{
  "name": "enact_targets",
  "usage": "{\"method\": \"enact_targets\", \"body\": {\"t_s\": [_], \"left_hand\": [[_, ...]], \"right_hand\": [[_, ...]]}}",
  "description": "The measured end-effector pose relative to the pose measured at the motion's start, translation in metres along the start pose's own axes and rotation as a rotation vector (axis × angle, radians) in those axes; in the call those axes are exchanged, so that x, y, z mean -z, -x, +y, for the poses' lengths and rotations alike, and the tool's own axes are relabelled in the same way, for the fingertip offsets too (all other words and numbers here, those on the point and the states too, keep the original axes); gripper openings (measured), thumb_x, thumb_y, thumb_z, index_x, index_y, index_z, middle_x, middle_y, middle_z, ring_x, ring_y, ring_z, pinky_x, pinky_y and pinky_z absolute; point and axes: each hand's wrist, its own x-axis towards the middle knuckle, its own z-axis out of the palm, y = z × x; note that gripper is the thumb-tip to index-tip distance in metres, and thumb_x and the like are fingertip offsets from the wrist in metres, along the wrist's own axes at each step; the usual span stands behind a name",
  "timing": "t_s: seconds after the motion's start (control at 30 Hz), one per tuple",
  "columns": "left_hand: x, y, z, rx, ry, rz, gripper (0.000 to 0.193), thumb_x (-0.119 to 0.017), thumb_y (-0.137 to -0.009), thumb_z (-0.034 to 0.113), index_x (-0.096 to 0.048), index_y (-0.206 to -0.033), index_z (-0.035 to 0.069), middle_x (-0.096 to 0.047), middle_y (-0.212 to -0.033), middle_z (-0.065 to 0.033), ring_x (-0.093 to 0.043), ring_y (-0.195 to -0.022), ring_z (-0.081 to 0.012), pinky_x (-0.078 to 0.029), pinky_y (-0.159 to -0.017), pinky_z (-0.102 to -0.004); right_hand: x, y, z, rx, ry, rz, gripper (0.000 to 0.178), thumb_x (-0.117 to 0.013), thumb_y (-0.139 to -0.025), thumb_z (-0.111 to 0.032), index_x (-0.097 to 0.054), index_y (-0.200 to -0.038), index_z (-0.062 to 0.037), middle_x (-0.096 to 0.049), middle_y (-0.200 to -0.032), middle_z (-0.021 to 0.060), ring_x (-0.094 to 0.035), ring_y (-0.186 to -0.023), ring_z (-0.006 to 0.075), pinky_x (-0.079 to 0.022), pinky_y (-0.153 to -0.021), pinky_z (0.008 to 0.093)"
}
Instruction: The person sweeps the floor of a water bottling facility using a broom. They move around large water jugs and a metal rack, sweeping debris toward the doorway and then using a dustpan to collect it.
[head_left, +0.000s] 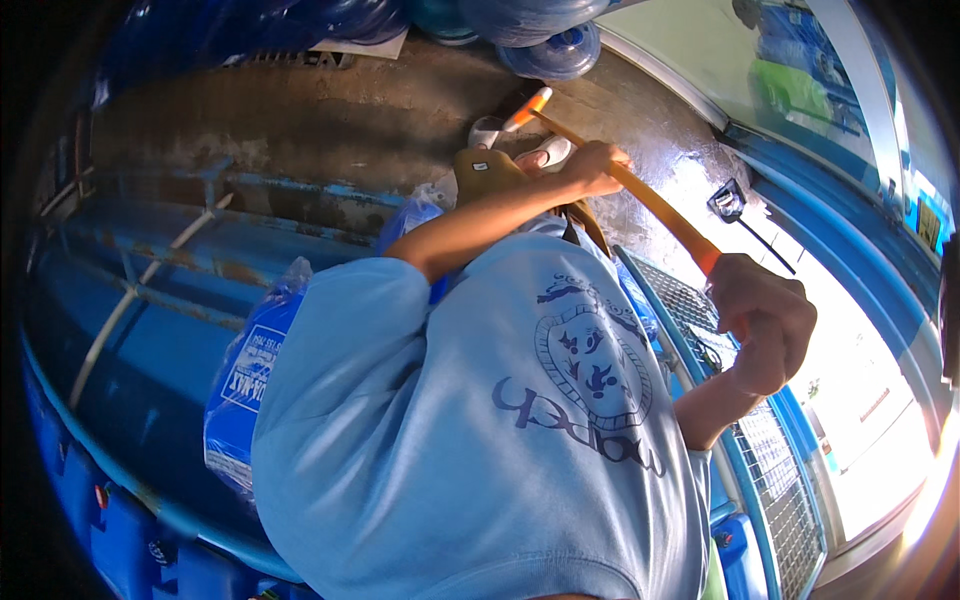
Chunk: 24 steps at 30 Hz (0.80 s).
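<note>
Both my hands hold a long-handled floor tool (660,208) with an orange-yellow handle, slanting across in front of me. My left hand (600,168) wraps round the handle partway down. Higher up, my right hand (765,320) is closed round the handle's upper end. The tool's narrow orange-and-white head (528,108) is down by my light-coloured shoes (485,132); its exact kind is hard to make out, and I cannot tell whether it touches the floor (400,110).
Large clear-blue water bottles (550,52) stand ahead. Blue metal racking (170,300) runs along my left, with a plastic-wrapped blue package (245,390) and several blue containers (125,535). At right are a mesh-topped blue frame (780,500), a dark flat thin-handled piece (727,202) and glass (700,50) showing a person.
</note>
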Motion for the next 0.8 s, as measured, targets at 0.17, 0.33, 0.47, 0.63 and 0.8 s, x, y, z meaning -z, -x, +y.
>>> {"method": "enact_targets", "body": {"t_s": [0.17,0.33,0.47,0.63,0.8], "left_hand": [[-0.059,-0.037,0.019,0.069,-0.054,-0.227,0.016,-0.06,-0.078,0.022,-0.06,-0.069,0.008,-0.063,-0.068,-0.0134,-0.064,-0.075,-0.0338,-0.048,-0.069,-0.0455],[-0.101,-0.033,0.077,-0.24,-0.038,-0.254,0.029,-0.06,-0.085,0.03,-0.054,-0.068,0.007,-0.06,-0.07,-0.0114,-0.061,-0.074,-0.0325,-0.047,-0.069,-0.0434],[-0.106,-0.017,0.125,-0.412,-0.064,-0.283,0.029,-0.06,-0.086,0.031,-0.055,-0.07,0.008,-0.057,-0.067,-0.0098,-0.06,-0.071,-0.0305,-0.047,-0.066,-0.0419],[-0.08,0.01,0.15,-0.387,-0.096,-0.366,0.036,-0.059,-0.087,0.032,-0.056,-0.06,0.009,-0.056,-0.055,-0.0106,-0.059,-0.055,-0.031,-0.047,-0.057,-0.0404],[-0.024,0.039,0.119,-0.171,-0.29,-0.354,0.036,-0.055,-0.086,0.034,-0.061,-0.06,0.01,-0.059,-0.055,-0.015,-0.061,-0.055,-0.0357,-0.048,-0.058,-0.0455]], "right_hand": [[0.016,0.023,0.025,0.043,0.214,-0.168,0.009,-0.048,-0.055,-0.008,-0.05,-0.058,0.0003,-0.049,-0.056,0.0121,-0.049,-0.052,0.0265,-0.038,-0.051,0.0362],[0.055,0.088,-0.01,0.354,0.135,-0.086,0.009,-0.054,-0.048,-0.008,-0.047,-0.054,-0.0053,-0.045,-0.05,0.0044,-0.045,-0.042,0.0219,-0.039,-0.043,0.0347],[0.102,0.126,-0.055,0.394,0.173,-0.445,0.006,-0.055,-0.058,-0.01,-0.05,-0.056,-0.0072,-0.043,-0.048,0.0007,-0.045,-0.039,0.0142,-0.04,-0.042,0.0273],[0.14,0.145,-0.065,0.596,0.043,-0.663,0.013,-0.056,-0.056,-0.003,-0.048,-0.052,-0.0116,-0.036,-0.048,-0.0052,-0.041,-0.04,0.0072,-0.04,-0.046,0.021],[0.131,0.161,-0.002,0.682,-0.252,-0.221,0.009,-0.057,-0.062,-0.01,-0.053,-0.055,-0.009,-0.05,-0.051,0.003,-0.048,-0.041,0.0159,-0.041,-0.038,0.0288]]}}
